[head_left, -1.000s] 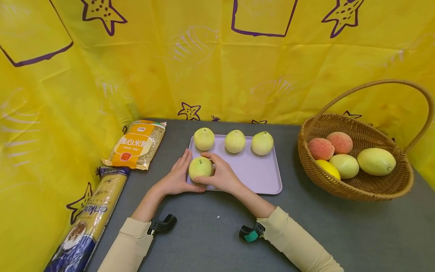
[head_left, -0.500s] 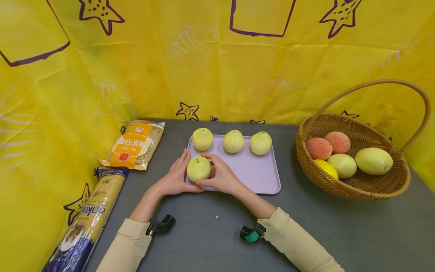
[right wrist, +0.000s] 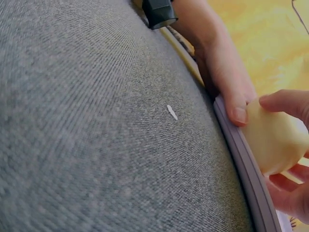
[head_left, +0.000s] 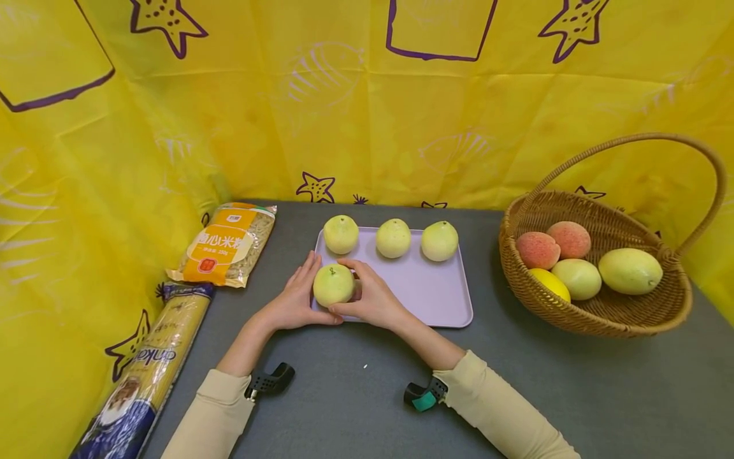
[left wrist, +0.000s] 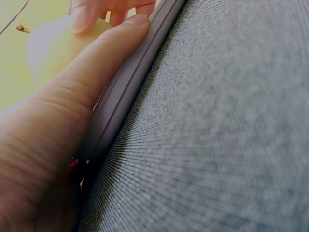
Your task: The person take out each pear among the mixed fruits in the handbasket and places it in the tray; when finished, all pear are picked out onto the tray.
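A round pale yellow-green fruit (head_left: 334,285) with a short stem sits at the near left corner of the lilac tray (head_left: 424,287). My right hand (head_left: 373,296) holds it from the right, thumb on its near side and fingers round the far side. On the left, my left hand (head_left: 294,299) lies along the tray's corner, fingers extended up the left edge and thumb stretched along the front rim. In the left wrist view that thumb (left wrist: 111,53) lies over the rim, close beside the fruit. Along the tray's far edge stand three similar fruits (head_left: 393,238).
A wicker basket (head_left: 631,319) with a tall handle stands at the right, holding peaches (head_left: 538,250), a yellow fruit (head_left: 549,285) and pale green fruits (head_left: 629,271). At the left lie an orange food bag (head_left: 223,245) and a long pasta packet (head_left: 149,363). A yellow cloth (head_left: 367,115) hangs behind.
The head view has shifted slightly, so everything sits a little further left. My right thumb has slid slightly lower on the fruit. The left hand stays at the tray corner.
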`<action>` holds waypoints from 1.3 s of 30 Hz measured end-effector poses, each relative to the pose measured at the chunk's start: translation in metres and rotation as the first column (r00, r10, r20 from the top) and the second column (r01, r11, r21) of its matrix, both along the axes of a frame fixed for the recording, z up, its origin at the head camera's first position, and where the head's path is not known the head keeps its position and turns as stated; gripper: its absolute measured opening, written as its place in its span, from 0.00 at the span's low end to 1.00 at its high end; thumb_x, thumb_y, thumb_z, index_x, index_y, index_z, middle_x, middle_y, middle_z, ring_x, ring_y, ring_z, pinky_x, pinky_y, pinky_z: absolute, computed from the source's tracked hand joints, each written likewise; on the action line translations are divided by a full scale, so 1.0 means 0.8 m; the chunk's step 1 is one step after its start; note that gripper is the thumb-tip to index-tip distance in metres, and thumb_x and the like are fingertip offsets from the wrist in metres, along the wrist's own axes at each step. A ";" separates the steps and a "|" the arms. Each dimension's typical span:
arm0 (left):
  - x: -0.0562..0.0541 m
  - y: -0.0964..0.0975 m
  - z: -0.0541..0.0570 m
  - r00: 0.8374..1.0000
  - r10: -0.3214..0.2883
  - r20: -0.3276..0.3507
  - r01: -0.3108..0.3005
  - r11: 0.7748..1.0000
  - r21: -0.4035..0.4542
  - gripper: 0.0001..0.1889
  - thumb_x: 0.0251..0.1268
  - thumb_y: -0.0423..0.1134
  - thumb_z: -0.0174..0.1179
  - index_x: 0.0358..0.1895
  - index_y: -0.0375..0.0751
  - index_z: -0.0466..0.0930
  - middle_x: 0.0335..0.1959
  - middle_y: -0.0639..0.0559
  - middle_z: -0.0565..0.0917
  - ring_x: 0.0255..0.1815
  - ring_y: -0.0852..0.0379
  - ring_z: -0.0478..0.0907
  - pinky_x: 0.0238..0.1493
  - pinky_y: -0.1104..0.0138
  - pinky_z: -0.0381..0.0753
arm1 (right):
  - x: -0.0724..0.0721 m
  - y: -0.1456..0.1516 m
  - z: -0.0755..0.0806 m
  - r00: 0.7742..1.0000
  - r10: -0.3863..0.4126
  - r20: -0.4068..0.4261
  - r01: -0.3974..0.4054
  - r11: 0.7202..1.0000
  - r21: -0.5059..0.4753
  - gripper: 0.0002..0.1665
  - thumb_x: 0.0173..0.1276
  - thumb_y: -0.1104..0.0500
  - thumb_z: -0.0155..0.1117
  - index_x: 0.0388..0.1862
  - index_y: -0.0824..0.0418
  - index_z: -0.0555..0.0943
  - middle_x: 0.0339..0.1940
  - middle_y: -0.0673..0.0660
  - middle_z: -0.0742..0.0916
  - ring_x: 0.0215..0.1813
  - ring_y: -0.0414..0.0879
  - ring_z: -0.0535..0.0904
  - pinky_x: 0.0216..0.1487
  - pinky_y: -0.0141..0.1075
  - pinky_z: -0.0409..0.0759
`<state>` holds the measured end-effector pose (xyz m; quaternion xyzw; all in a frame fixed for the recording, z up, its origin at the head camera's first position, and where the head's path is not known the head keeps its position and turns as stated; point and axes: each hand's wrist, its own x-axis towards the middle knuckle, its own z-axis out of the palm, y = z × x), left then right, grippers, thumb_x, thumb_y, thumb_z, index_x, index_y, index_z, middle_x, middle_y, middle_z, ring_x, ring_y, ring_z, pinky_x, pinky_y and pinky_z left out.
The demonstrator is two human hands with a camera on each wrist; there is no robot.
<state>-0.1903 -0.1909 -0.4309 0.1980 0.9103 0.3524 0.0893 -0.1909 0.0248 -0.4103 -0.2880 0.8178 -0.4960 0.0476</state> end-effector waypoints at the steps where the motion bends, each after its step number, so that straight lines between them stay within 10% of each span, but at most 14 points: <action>1: 0.000 0.000 0.000 1.000 -0.001 -0.001 0.001 1.000 0.000 0.69 0.43 0.60 0.76 0.77 0.32 0.34 0.78 0.36 0.31 0.78 0.41 0.31 0.72 0.42 0.35 | 0.000 0.000 0.000 1.000 0.001 -0.002 -0.001 1.000 0.000 0.48 0.53 0.59 0.79 0.70 0.65 0.66 0.64 0.60 0.75 0.57 0.48 0.73 0.52 0.41 0.77; 25: 0.002 0.002 0.000 0.999 0.027 0.026 -0.027 0.999 -0.028 0.69 0.42 0.63 0.75 0.78 0.37 0.35 0.79 0.40 0.30 0.77 0.38 0.32 0.71 0.41 0.37 | 0.016 0.056 0.037 0.993 -0.024 0.118 0.034 0.996 -0.086 0.43 0.56 0.61 0.76 0.70 0.59 0.67 0.69 0.54 0.72 0.66 0.57 0.71 0.54 0.44 0.79; 39: 0.002 0.003 -0.001 1.000 0.027 0.005 -0.027 0.999 -0.027 0.70 0.40 0.64 0.75 0.78 0.37 0.36 0.79 0.39 0.31 0.77 0.37 0.33 0.71 0.41 0.36 | 0.031 0.129 0.073 0.998 -0.056 0.036 0.057 0.997 -0.043 0.39 0.59 0.62 0.74 0.68 0.60 0.69 0.68 0.57 0.74 0.64 0.53 0.72 0.55 0.46 0.78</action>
